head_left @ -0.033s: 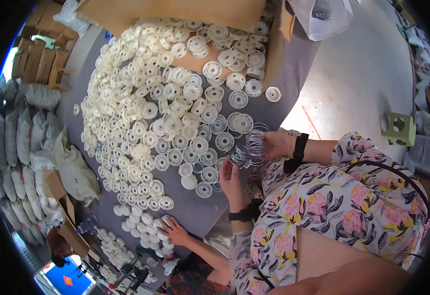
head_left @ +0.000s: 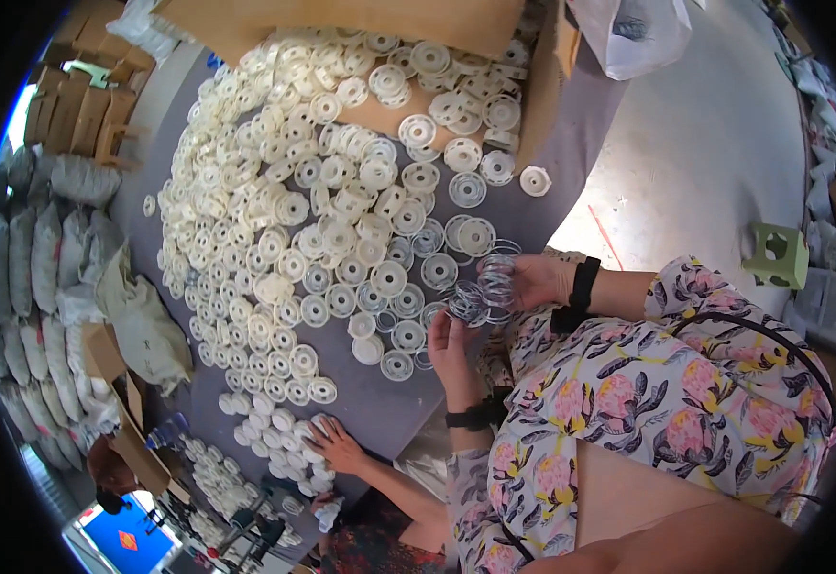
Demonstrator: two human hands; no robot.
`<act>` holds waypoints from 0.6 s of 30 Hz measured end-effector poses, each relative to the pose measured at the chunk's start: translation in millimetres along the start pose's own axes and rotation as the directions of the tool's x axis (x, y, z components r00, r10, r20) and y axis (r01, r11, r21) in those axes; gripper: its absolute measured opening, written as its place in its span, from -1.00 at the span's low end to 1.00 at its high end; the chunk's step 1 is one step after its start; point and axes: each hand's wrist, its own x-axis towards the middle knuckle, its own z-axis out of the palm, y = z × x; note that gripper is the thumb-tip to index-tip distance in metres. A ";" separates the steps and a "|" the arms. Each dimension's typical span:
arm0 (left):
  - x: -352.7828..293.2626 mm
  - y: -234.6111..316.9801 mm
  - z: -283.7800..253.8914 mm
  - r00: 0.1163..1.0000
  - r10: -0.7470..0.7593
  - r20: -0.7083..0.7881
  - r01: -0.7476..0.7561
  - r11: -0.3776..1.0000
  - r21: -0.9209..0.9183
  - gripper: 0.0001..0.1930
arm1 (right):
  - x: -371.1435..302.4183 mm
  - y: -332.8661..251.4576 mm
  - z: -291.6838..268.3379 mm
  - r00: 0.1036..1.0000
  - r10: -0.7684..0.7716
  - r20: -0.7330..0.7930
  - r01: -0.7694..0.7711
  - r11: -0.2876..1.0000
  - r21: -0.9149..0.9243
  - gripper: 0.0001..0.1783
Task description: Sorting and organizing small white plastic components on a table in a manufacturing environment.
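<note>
A loose bunch of silvery wire rings (head_left: 496, 285) is held between the two hands, at the near edge of the grey table (head_left: 370, 402). The right hand (head_left: 538, 281) curls its fingers around one end — the left hand (head_left: 450, 346) pinches the other at its fingertips. Just beyond spreads a heap of whitish discs (head_left: 274, 287) — and a co-worker's hand (head_left: 335, 447) touches small white pieces (head_left: 284, 421).

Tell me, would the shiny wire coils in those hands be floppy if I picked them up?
The wire coils would probably feel springy, since the wire is thin and looped. They look light for their size, with gaps between the loops. They might tangle, because many loops overlap.
</note>
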 end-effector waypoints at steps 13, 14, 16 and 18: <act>3.0 1.2 -30.4 0.862 0.354 -0.363 -0.317 0.935 0.160 -0.75 | 58.8 33.8 27.8 0.978 0.126 -0.167 -0.144 0.984 -0.101 -0.63; -0.1 4.2 -31.3 0.854 0.412 -0.318 -0.341 0.904 0.257 -0.74 | 61.6 35.2 31.4 0.972 0.163 -0.170 -0.184 0.976 -0.117 -0.64; 2.8 9.1 -39.9 0.859 0.446 -0.250 -0.351 0.870 0.347 -0.72 | 64.9 35.8 38.8 0.963 0.206 -0.175 -0.231 0.964 -0.134 -0.65; 6.5 12.3 -54.4 0.864 0.470 -0.180 -0.360 0.827 0.432 -0.70 | 63.2 32.3 49.9 0.941 0.323 -0.097 -0.332 0.938 -0.100 -0.69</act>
